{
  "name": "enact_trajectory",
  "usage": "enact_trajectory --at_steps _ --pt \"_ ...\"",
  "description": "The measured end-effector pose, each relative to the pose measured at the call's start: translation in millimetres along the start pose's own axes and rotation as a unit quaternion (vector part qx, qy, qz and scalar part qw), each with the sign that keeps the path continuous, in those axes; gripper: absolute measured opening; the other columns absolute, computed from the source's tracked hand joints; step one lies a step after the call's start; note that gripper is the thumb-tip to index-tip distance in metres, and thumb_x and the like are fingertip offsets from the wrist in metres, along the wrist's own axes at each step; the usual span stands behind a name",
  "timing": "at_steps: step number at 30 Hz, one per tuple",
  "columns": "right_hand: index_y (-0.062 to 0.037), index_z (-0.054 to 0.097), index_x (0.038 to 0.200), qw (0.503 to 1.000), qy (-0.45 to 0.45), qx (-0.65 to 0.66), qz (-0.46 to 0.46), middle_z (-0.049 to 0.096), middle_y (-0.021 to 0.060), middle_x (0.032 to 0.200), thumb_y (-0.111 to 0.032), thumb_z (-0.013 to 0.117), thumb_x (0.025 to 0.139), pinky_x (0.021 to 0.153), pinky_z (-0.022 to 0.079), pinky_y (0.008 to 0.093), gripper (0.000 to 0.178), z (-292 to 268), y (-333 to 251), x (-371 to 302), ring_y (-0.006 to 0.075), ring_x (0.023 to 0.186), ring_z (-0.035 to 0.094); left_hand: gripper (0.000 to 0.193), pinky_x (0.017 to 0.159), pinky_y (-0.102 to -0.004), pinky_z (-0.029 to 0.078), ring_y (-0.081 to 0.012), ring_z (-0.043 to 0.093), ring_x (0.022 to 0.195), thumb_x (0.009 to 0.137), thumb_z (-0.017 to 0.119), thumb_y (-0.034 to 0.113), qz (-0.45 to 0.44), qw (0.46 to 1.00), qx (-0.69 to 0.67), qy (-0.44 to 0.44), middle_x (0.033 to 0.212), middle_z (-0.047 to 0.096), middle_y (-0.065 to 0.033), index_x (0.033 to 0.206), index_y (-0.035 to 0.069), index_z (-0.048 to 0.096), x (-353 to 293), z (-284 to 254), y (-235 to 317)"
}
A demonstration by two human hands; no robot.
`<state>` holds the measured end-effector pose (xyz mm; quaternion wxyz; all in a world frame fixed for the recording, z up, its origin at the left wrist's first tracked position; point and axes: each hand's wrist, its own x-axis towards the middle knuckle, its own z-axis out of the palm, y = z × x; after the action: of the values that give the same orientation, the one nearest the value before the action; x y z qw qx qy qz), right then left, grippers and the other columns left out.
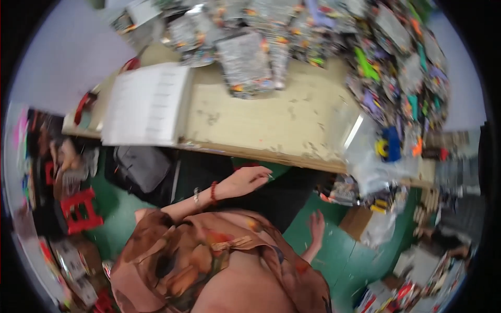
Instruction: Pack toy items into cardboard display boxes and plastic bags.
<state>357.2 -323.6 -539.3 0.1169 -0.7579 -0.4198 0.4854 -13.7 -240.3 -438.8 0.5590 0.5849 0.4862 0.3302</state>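
Observation:
My left hand [244, 182] is in front of the table's near edge, below the tabletop, with its fingers bent together. A small pale, shiny thing shows at its fingertips, too small to name. Red beads and a lighter bracelet circle that wrist. Down at my right side hangs my right hand [316, 225], over the green floor, its fingers stretched out and nothing seen in them. Nearest to the hands is the pale wooden table [229, 122]. Clear packets [244, 60] with coloured contents lie heaped along its far side.
Stacked white paper sheets [148, 104] lie at the table's left. On the right rise a large heap of packets [396, 68] and a blue and yellow tape dispenser [387, 144]. A red stool [82, 210], a grey backpack [142, 166] and a cardboard box [356, 222] stand lower down.

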Motion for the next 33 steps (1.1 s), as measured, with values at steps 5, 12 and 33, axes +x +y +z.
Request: enact_trajectory --at_steps 5,12,33 --pt "-0.0004 0.049 0.124 0.918 0.235 -0.053 -0.315 0.062 0.016 0.104 -0.01 0.054 0.088 0.084 0.047 0.033 0.037 -49 -166 -37 0.022 0.093 0.061 0.02 0.071 -0.0316 0.047 -0.0253 0.06 0.079 0.088 0.054 0.012 0.062 0.964 0.075 0.248 0.089 0.061 -0.0139 0.103 0.0 0.058 -47 -73 51" --pt "-0.0047 0.058 0.114 0.87 0.006 0.002 -0.492 0.064 0.0064 0.099 -0.008 0.054 0.089 0.079 0.046 0.0254 0.026 58 -378 -48 0.0127 0.089 0.06 0.032 0.084 -0.0411 0.041 -0.0344 0.051 0.098 0.082 0.061 0.016 0.004 0.762 0.378 0.526 0.107 0.056 -0.0159 0.11 0.002 0.054 -115 -233 28" --pt "0.0009 0.062 0.103 0.896 -0.062 0.064 -0.436 0.064 0.0053 0.084 -0.008 0.056 0.088 0.068 0.047 0.0219 0.019 104 -492 53 0.0088 0.075 0.058 0.027 0.071 -0.0327 0.05 -0.0216 0.063 0.085 0.084 0.061 0.022 0.194 0.819 0.161 0.515 0.101 0.062 -0.0154 0.103 0.002 0.062 58 -471 82"
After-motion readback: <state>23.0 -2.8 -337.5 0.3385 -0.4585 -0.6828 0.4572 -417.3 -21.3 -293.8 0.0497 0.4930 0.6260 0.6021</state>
